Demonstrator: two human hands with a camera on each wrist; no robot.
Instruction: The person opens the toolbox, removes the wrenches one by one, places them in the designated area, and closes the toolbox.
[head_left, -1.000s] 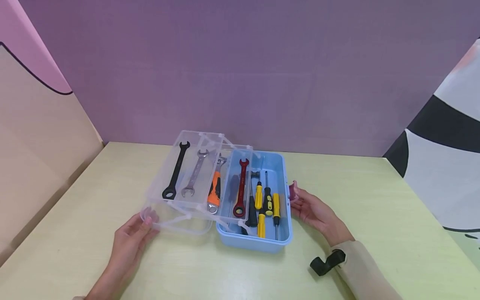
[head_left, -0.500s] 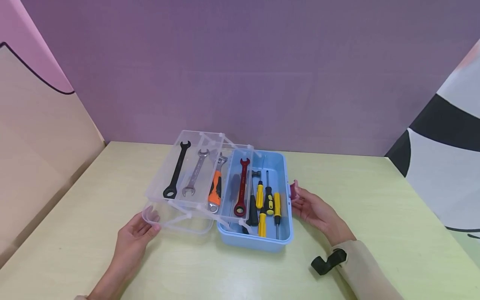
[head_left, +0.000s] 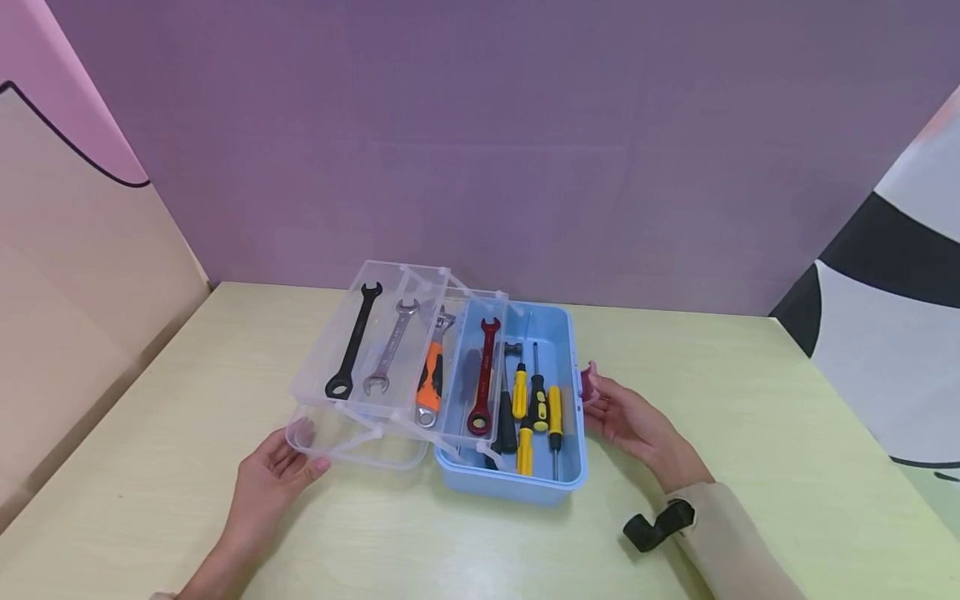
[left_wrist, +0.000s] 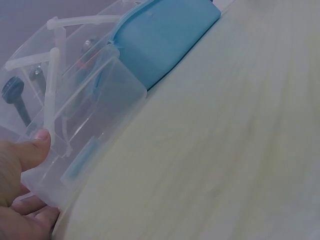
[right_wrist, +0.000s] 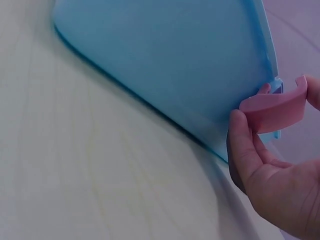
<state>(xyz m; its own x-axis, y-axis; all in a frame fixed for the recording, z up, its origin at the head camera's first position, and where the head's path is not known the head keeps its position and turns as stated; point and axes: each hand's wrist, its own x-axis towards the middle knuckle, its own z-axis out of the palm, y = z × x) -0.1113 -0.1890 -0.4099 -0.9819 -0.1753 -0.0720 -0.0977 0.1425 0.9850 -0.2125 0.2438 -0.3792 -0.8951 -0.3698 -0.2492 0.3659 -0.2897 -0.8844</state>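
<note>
A blue toolbox (head_left: 510, 492) stands open, its clear lid (head_left: 375, 457) folded out left beneath two raised clear trays. My left hand (head_left: 264, 483) holds the lid's left end, fingers at its lower edge and thumb along the near side. My right hand (head_left: 637, 429) pinches the pink latch (right_wrist: 275, 110) on the box's right side between thumb and fingers. The left tray holds a black wrench (head_left: 354, 342) and a silver wrench (head_left: 392, 346); a red wrench (head_left: 483, 375) lies in the right one. An orange-handled adjustable wrench (head_left: 431, 371) shows between them.
Several yellow and black screwdrivers (head_left: 555, 410) and a small black hammer (head_left: 506, 425) lie in the box. White hinge arms (left_wrist: 51, 90) link trays and lid. A purple partition (head_left: 480, 150) rises behind the pale table (head_left: 187, 400). A black strap piece (head_left: 656, 527) hangs at the right sleeve.
My left thumb has straightened away from the lid's end toward the right, and that hand has shifted slightly right. The right hand, latch and tools stay put.
</note>
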